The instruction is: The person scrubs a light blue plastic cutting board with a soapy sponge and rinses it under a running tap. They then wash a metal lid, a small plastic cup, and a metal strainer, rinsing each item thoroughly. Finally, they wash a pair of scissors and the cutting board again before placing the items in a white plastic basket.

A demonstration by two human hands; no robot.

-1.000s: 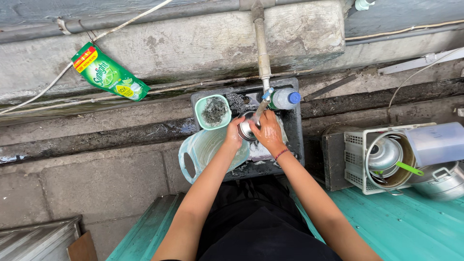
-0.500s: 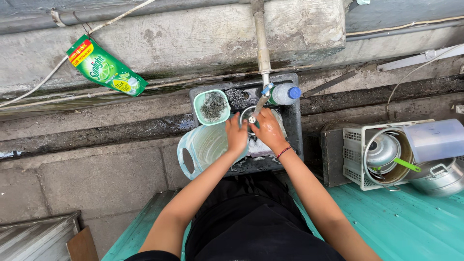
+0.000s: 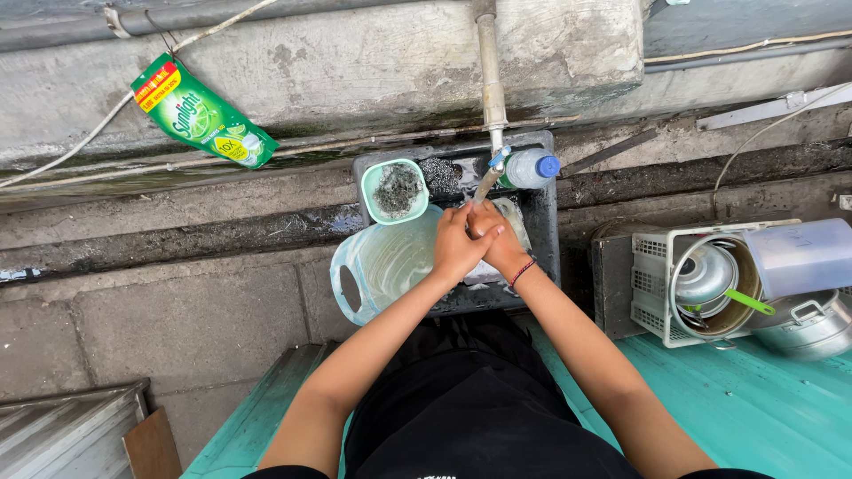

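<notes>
My left hand [image 3: 454, 247] and my right hand [image 3: 497, 238] are pressed together under the tap [image 3: 491, 173], with the left fingers wrapped over the right hand. They hover over a dark plastic basin [image 3: 543, 232]. A pale round dish [image 3: 517, 223] lies in the basin just beyond my right hand. I see nothing held between the hands. A red band sits on my right wrist. A clear plastic jug [image 3: 382, 266] leans at the basin's left side, close to my left hand.
A small green tub [image 3: 395, 191] of grey scourer stands by the tap, and a clear bottle with a blue cap [image 3: 531, 168] lies behind it. A green soap pouch [image 3: 202, 113] hangs at the upper left. A white rack with pots [image 3: 710, 282] is at the right.
Earlier my hands held a small round metal dish apart under the tap. Now they are clasped together and the dish lies in the basin.
</notes>
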